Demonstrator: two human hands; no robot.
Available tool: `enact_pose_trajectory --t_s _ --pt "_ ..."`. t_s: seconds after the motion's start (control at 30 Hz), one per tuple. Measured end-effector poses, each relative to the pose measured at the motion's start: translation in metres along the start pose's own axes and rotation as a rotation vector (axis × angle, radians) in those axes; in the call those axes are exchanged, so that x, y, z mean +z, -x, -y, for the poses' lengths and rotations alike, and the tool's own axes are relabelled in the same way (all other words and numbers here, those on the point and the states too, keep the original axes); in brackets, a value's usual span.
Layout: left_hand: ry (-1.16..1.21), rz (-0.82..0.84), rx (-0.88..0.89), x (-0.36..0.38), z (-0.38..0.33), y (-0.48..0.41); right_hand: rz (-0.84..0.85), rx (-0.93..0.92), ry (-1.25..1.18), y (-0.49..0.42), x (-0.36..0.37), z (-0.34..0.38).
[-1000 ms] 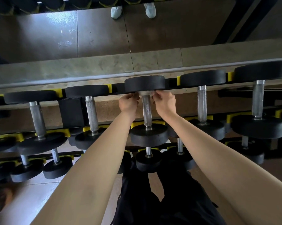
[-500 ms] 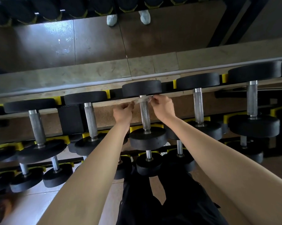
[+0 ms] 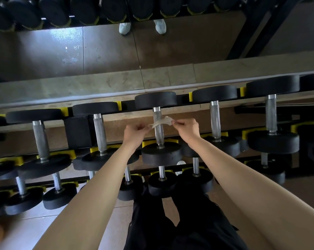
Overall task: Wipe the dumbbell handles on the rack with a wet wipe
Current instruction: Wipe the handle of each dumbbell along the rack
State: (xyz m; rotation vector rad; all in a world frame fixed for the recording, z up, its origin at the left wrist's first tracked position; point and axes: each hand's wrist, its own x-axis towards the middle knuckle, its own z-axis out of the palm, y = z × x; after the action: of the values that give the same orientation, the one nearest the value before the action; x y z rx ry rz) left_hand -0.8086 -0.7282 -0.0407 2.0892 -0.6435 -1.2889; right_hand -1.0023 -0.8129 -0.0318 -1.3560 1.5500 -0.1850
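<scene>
Both bare arms reach forward over the black metal rack [image 3: 77, 130] with its yellow cradles. The left hand [image 3: 135, 131] pinches one end of a thin, translucent white wet wipe [image 3: 160, 121], and the right hand [image 3: 186, 129] pinches the other end. The wipe stretches between them across the knurled steel handle [image 3: 159, 136] of a black round-headed dumbbell [image 3: 155, 100], nearer its far head.

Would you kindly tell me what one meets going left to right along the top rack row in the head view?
First full handle → second handle → left hand → wet wipe → right hand → fourth handle → fifth handle
</scene>
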Motion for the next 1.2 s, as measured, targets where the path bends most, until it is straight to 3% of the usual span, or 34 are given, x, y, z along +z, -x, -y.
enact_pose_trajectory --t_s 0.1,0.2,0.37,0.5,0.7,0.77,0.97,1.13,1.2 --pt "-0.086 -0.009 0.02 0.001 0.001 0.008 -0.05 0.082 -0.106 0.006 -0.005 -0.005" --pt "-0.249 -0.074 -0.034 -0.003 0.011 0.008 0.047 0.095 -0.096 0.019 0.003 0.0" --pt "-0.299 0.14 -0.035 -0.009 0.02 0.013 0.111 0.201 -0.059 0.024 -0.003 -0.007" --pt "-0.411 0.213 0.012 -0.006 0.019 0.022 0.097 0.193 0.156 0.025 -0.005 -0.01" --pt "-0.676 -0.037 -0.074 -0.006 0.017 0.025 0.18 0.185 0.173 0.034 0.011 -0.003" --pt "-0.661 -0.036 -0.089 0.0 0.016 0.024 0.168 0.179 0.189 0.033 0.01 -0.004" --pt "-0.385 0.206 -0.043 0.011 0.013 0.027 0.003 0.115 0.388 0.027 -0.004 -0.012" --pt "-0.601 -0.001 -0.089 0.001 0.024 0.024 0.122 0.034 0.323 0.034 0.015 -0.006" --pt "-0.584 -0.005 -0.098 0.001 0.025 0.023 0.126 0.031 0.322 0.034 0.018 -0.008"
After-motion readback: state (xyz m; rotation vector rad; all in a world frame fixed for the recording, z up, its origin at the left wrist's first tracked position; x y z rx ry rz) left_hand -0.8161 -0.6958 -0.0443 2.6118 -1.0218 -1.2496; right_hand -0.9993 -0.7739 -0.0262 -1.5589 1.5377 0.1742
